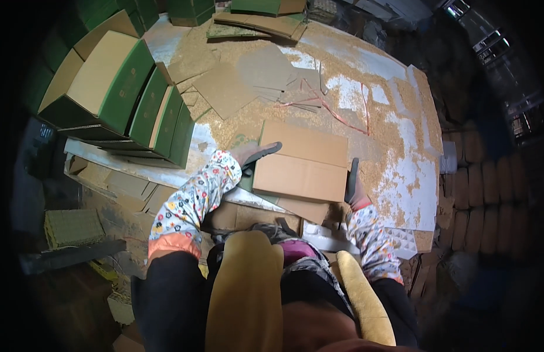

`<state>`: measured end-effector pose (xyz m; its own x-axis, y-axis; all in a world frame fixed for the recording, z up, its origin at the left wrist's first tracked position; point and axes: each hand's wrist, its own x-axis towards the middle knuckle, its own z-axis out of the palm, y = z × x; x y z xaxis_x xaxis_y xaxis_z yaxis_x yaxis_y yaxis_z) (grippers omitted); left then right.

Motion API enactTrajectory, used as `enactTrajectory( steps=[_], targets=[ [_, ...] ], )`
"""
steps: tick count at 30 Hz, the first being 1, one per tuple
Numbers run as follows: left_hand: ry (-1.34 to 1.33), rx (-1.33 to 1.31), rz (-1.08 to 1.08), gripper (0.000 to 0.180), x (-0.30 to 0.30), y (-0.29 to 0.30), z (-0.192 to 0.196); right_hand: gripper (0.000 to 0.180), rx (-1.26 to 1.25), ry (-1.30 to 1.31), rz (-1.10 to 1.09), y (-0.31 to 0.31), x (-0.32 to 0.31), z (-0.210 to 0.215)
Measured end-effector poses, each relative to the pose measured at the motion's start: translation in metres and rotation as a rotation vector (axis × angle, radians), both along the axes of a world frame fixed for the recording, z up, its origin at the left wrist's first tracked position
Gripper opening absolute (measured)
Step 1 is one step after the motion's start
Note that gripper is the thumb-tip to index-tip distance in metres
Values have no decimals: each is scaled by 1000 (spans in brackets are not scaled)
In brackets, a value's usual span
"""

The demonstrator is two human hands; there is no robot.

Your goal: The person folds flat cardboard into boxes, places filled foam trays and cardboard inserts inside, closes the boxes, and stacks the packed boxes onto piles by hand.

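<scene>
A brown cardboard box point(301, 177) lies in front of me at the near edge of the table, its plain top showing a seam between two flaps. On its left side sits my left hand point(257, 155), in a dark-fingered glove, one digit reaching over the box's upper left part. Against the right side rests my right hand point(354, 186), gloved too, with a dark digit pointing away from me along the box. Between them the two hands hold the box. Their other fingers are mostly hidden by its sides. Floral sleeve covers with orange cuffs are on both forearms.
Green cartons with brown insides point(134, 100) stand in a row at the left. Flat cardboard sheets point(225, 88) and reddish strapping point(336, 117) lie on the dust-strewn table point(409, 202). Flattened cartons point(254, 26) are stacked at the back. Brown bundles point(489, 188) are piled at the right.
</scene>
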<state>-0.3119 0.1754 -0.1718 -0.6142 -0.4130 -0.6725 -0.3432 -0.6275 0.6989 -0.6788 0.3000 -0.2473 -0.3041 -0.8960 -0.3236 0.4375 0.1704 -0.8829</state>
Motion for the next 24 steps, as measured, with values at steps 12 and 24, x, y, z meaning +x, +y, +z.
enactTrajectory(
  steps=[12, 24],
  targets=[
    [-381, -1274, 281, 68, -8, -29, 7, 57, 207, 837, 190, -83, 29, 66],
    [-811, -1218, 144, 52, -85, -72, -5, 50, 224, 798, -367, -109, -323, -112]
  ],
)
